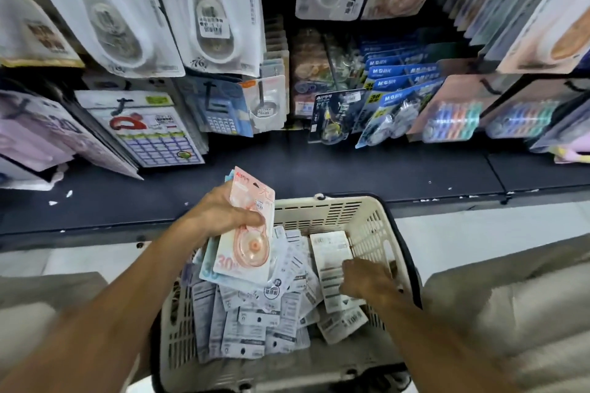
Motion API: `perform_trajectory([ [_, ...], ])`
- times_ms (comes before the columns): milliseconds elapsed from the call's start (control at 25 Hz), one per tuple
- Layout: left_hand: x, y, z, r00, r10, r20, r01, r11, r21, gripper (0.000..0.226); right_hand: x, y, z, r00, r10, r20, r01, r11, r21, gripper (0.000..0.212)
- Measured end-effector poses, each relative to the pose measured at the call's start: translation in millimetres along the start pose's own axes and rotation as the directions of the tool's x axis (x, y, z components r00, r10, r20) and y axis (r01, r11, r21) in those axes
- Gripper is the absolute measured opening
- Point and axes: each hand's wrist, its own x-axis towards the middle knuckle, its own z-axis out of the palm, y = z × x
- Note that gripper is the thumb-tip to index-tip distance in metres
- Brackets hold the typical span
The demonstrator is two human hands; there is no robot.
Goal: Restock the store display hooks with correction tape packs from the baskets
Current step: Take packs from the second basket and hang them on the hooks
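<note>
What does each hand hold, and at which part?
The left hand grips a stack of packs around its upper half. The right hand takes a white pack in the basket at its lower end.

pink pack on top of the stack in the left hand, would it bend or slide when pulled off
The pink pack is probably fairly stiff: it juts past the left hand without drooping. Its glossy plastic blister suggests it may slide easily off the stack. It looks thin, so likely light.

Two bare forearms, no sleeves in view, hands without rings, watch or gloves
</note>
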Motion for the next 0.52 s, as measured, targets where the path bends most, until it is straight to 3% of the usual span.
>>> perform_trajectory([
  [160,2,-6,2,0.997,0.057,0.048,-0.058,0.998,0.002,0.041,26,-17,28,0.998,0.056,0.035,-0.064,0.947,0.315,0.084],
  [240,8,-11,-1,0.995,0.045,0.094,-0.048,0.998,0.032,0.043,35,-29,41,0.996,0.088,-0.021,-0.081,0.97,0.229,0.092],
  [440,29,-29,-2,0.974,-0.059,0.22,0.005,0.972,0.236,0.047,32,-37,31,0.997,0.037,-0.071,-0.041,0.997,-0.064,0.038],
  [520,34,-33,0,0.963,-0.077,0.259,-0.018,0.938,0.345,0.042,20,-40,2,0.991,0.01,-0.135,-0.026,0.993,-0.116,0.028],
])
